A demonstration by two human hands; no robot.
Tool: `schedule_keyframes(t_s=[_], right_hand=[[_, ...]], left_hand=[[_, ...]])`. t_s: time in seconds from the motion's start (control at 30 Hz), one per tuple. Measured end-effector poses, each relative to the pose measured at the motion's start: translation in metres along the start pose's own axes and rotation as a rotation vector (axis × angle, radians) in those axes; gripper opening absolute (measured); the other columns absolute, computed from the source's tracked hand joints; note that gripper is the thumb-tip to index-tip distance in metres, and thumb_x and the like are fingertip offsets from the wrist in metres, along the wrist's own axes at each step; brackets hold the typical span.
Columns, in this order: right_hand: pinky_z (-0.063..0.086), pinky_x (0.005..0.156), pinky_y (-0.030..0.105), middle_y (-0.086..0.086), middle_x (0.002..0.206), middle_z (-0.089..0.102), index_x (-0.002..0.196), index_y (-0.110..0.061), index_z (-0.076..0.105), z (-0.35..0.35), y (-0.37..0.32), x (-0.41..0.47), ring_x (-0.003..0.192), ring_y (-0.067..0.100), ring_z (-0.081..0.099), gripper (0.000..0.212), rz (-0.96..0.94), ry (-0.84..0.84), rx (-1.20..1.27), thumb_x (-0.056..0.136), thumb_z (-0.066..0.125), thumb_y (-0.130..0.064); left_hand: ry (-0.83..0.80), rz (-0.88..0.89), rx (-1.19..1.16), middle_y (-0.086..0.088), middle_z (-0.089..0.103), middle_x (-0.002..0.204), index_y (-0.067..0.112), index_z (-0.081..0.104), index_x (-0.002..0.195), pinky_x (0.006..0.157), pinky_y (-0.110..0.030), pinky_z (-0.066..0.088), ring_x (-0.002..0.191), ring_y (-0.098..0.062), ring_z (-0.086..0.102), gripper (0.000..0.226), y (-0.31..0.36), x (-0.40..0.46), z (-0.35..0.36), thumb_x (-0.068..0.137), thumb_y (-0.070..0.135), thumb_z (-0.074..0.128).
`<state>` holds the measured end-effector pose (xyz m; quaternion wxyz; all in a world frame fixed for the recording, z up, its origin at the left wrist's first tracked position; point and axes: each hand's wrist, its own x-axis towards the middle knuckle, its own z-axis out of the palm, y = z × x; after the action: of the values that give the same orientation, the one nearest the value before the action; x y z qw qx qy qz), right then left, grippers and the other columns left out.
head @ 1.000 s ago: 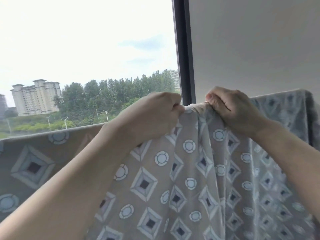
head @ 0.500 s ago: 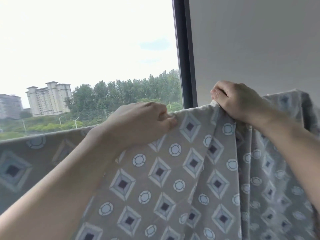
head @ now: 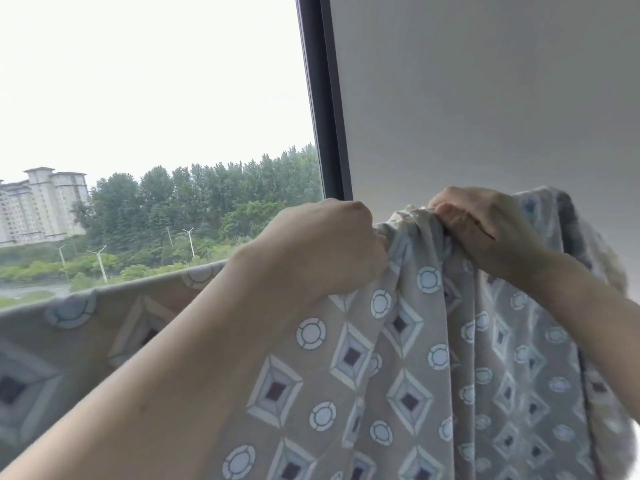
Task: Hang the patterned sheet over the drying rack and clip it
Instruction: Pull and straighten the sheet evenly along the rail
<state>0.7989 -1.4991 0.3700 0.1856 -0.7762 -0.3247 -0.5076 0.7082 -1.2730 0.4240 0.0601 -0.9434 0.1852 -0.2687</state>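
Observation:
The patterned sheet [head: 388,368], beige with grey-blue diamonds and rings, hangs across the lower view and drapes from left to right. My left hand [head: 322,247] grips its bunched top edge near the middle. My right hand [head: 485,230] grips the same edge a short way to the right, fingers curled over gathered folds. Between the two hands the cloth is puckered. The drying rack is hidden under the sheet, and no clip shows.
A dark window frame [head: 325,133] stands upright behind my hands. Left of it the window shows sky, trees and apartment blocks. A plain grey wall [head: 485,98] fills the upper right.
My hands have come closer together, bunching the top edge that was stretched flat half a second ago. My left hand has moved right and up.

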Motion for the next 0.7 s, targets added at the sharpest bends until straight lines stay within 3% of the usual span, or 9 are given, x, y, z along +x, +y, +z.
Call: schedule_keyframes(t_s=[0.17, 0.3, 0.37, 0.47, 0.6, 0.7], right_hand=[[0.047, 0.068, 0.037, 0.002, 0.084, 0.067, 0.096, -0.013, 0.063, -0.003, 0.017, 0.001, 0.077, 0.022, 0.061, 0.045, -0.055, -0.032, -0.008, 0.099, 0.030, -0.043], [0.042, 0.068, 0.035, -0.002, 0.079, 0.063, 0.093, -0.015, 0.060, 0.002, 0.026, 0.006, 0.073, 0.018, 0.057, 0.035, -0.065, -0.033, 0.016, 0.100, 0.031, -0.035], [0.038, 0.067, 0.032, -0.005, 0.076, 0.058, 0.090, -0.016, 0.056, 0.003, 0.037, 0.010, 0.070, 0.016, 0.052, 0.030, -0.037, -0.020, 0.044, 0.101, 0.033, -0.032], [0.030, 0.065, 0.025, -0.008, 0.074, 0.050, 0.088, -0.015, 0.053, 0.000, 0.061, 0.010, 0.068, 0.012, 0.045, 0.028, -0.008, 0.020, 0.018, 0.101, 0.035, -0.031], [0.029, 0.061, 0.033, -0.004, 0.065, 0.046, 0.077, -0.012, 0.046, -0.008, 0.084, 0.011, 0.066, 0.024, 0.046, 0.036, 0.081, 0.036, -0.049, 0.099, 0.032, -0.037], [0.033, 0.060, 0.036, -0.004, 0.059, 0.045, 0.069, -0.016, 0.038, -0.008, 0.084, 0.018, 0.064, 0.028, 0.046, 0.040, 0.130, 0.007, -0.059, 0.097, 0.031, -0.044]], left_hand=[[0.003, -0.024, -0.083, -0.001, 0.062, 0.081, 0.020, 0.058, 0.087, 0.058, -0.033, 0.058, 0.067, -0.019, 0.065, 0.025, 0.019, 0.026, -0.006, 0.095, 0.037, 0.042], [-0.007, -0.002, -0.028, 0.003, 0.051, 0.078, 0.015, 0.055, 0.086, 0.064, -0.033, 0.048, 0.073, -0.018, 0.054, 0.038, 0.027, 0.046, 0.018, 0.104, 0.040, 0.032], [-0.028, -0.046, -0.052, 0.006, 0.046, 0.070, 0.023, 0.054, 0.078, 0.066, -0.032, 0.043, 0.070, -0.018, 0.051, 0.041, 0.023, 0.048, 0.023, 0.102, 0.047, 0.031], [-0.134, -0.035, 0.008, 0.009, 0.052, 0.077, 0.030, 0.046, 0.070, 0.068, -0.031, 0.047, 0.072, -0.010, 0.054, 0.045, 0.019, 0.041, 0.017, 0.101, 0.055, 0.025], [-0.212, -0.118, -0.026, 0.009, 0.058, 0.078, 0.025, 0.054, 0.078, 0.062, -0.027, 0.045, 0.070, -0.008, 0.057, 0.052, 0.023, 0.044, 0.014, 0.094, 0.069, 0.030], [-0.141, -0.094, 0.032, 0.006, 0.059, 0.084, 0.022, 0.049, 0.076, 0.069, -0.032, 0.051, 0.073, -0.012, 0.057, 0.047, 0.050, 0.068, 0.024, 0.097, 0.061, 0.033]])
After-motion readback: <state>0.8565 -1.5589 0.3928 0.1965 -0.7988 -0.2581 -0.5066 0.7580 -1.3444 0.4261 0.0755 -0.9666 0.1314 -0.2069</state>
